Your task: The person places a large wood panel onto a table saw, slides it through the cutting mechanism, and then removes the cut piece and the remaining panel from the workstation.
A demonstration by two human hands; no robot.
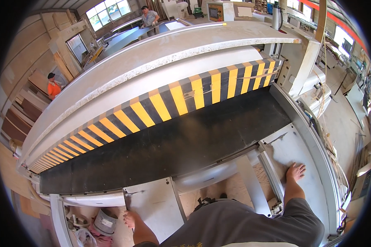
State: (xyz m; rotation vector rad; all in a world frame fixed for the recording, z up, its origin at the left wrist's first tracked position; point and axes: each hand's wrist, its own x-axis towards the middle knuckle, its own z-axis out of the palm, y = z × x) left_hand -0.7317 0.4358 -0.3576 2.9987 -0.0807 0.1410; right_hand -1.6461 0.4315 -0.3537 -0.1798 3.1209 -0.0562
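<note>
A large machine has a wide black flat belt on its bed, in front of a long guard with yellow and black stripes. On the near side two grey metal support plates jut toward me. My left hand is at the side edge of the left support plate, its fingers curled over that edge. My right hand lies on the right support plate with its fingers stretched out, holding nothing. Dark smudges mark both plates.
A metal rail and a grey strip lie between the plates. A bucket stands on the floor at lower left. Beyond the machine are a person in grey, a person in orange and a control box.
</note>
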